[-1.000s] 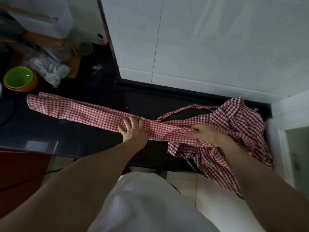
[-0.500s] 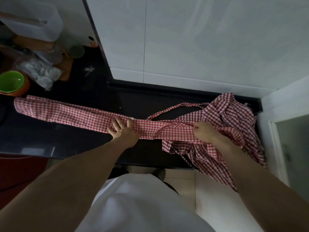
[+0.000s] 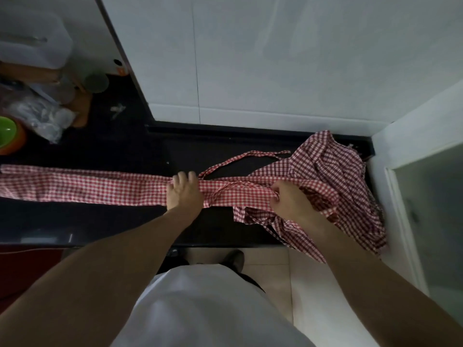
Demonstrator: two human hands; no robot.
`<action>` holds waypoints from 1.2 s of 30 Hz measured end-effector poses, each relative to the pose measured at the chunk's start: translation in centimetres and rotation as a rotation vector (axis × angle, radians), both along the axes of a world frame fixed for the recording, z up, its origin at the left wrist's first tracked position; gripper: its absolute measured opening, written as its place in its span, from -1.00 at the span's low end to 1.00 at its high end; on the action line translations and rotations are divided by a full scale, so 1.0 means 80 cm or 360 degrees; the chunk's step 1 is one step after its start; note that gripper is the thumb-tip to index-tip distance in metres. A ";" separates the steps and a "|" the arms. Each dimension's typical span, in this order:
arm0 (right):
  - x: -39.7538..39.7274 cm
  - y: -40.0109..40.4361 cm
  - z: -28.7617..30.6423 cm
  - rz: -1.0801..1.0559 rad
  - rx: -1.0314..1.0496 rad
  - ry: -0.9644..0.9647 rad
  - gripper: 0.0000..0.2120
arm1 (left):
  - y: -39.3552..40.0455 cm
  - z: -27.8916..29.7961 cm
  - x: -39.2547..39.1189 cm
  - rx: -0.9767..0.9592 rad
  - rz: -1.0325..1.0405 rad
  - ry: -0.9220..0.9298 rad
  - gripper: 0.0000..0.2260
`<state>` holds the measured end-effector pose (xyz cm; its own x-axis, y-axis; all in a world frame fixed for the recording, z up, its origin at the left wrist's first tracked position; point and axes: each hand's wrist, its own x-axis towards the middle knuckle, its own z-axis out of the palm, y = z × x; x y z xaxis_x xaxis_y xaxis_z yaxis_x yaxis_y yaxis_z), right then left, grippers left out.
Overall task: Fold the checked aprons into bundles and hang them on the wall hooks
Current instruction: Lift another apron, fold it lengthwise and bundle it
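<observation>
A red-and-white checked apron (image 3: 82, 187), folded into a long narrow strip, lies across the black counter (image 3: 105, 221) from the left edge to the middle. My left hand (image 3: 184, 192) presses flat on the strip near its middle. My right hand (image 3: 288, 199) grips the strip's right end, fingers curled into the cloth. A heap of more checked apron cloth (image 3: 333, 176) sits at the counter's right end, and part of it hangs over the front edge. A thin apron strap (image 3: 240, 157) loops out behind my hands. No wall hooks are in view.
A green bowl (image 3: 6, 134) in an orange holder, a crumpled plastic bag (image 3: 42, 116), wooden boards and a pale container (image 3: 32, 43) crowd the back left. White tiled wall (image 3: 275, 58) rises behind the counter. A white door frame (image 3: 406, 196) stands to the right.
My left fingers have drawn closer together on the strip. My right hand has gone from lying on the cloth to gripping it. The view has shifted a little.
</observation>
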<state>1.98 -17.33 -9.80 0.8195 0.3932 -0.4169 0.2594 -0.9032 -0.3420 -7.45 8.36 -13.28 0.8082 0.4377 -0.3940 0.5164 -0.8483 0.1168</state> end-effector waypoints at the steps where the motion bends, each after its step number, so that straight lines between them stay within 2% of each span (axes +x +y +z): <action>1: -0.006 -0.002 0.001 -0.0003 0.0037 -0.0015 -0.77 | -0.008 0.001 0.005 -0.0121 0.0028 0.0013 -0.53; 3: -0.020 -0.011 -0.002 0.0034 0.0051 -0.0114 -0.68 | -0.016 0.001 0.011 -0.0243 0.0142 0.0110 -0.48; 6: -0.039 -0.034 -0.007 0.0015 -0.0074 -0.0207 -0.62 | -0.013 -0.012 0.014 -0.0231 0.0209 0.0166 -0.48; 7: -0.042 -0.045 -0.011 0.0030 -0.0104 -0.0243 -0.64 | -0.010 -0.016 0.015 -0.0231 0.0242 0.0183 -0.50; 9: -0.036 -0.071 -0.015 0.0049 -0.0111 -0.0264 -0.81 | -0.009 -0.022 0.015 -0.0227 0.0280 0.0221 -0.51; 10: -0.028 -0.085 -0.010 0.0032 -0.0110 -0.0166 -0.86 | -0.008 -0.024 0.013 -0.0223 0.0282 0.0231 -0.52; 12: -0.007 -0.116 0.007 0.0018 -0.0119 0.0132 -0.76 | -0.009 -0.027 0.012 -0.0208 0.0272 0.0203 -0.55; 14: 0.010 -0.146 0.033 -0.0070 0.0001 0.0235 -0.76 | -0.009 -0.028 0.011 -0.0187 0.0257 0.0179 -0.57; 16: 0.023 -0.170 0.058 -0.0235 0.0192 0.0090 -0.80 | -0.007 -0.031 0.010 -0.0176 0.0258 0.0180 -0.57; 18: 0.030 -0.181 0.075 -0.0339 0.0304 -0.0176 -0.94 | -0.005 -0.032 0.010 -0.0179 0.0260 0.0180 -0.56; 20: 0.035 -0.186 0.075 -0.0537 0.0413 -0.0282 -0.91 | -0.004 -0.032 0.011 -0.0183 0.0252 0.0197 -0.55; 26: 0.046 -0.193 0.053 -0.1049 0.0596 0.0223 -0.89 | -0.002 -0.031 0.015 -0.0181 0.0264 0.0228 -0.47; 28: 0.050 -0.188 0.044 -0.1194 0.0656 0.0289 -0.86 | -0.003 -0.030 0.015 -0.0179 0.0272 0.0234 -0.46; 32: 0.057 -0.163 0.034 -0.1307 0.0586 0.0090 -0.73 | -0.005 -0.023 0.013 -0.0161 0.0251 0.0264 -0.31; 36: 0.065 -0.144 0.035 -0.1728 0.0290 -0.0340 -0.65 | -0.008 -0.021 0.014 -0.0140 0.0219 0.0274 -0.26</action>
<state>7.16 -28.85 -7.00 0.8129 -0.5324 -0.2360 -0.5661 -0.6272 -0.5350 -6.35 7.70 -14.99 0.6610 0.4969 -0.5623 0.6450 -0.7592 0.0872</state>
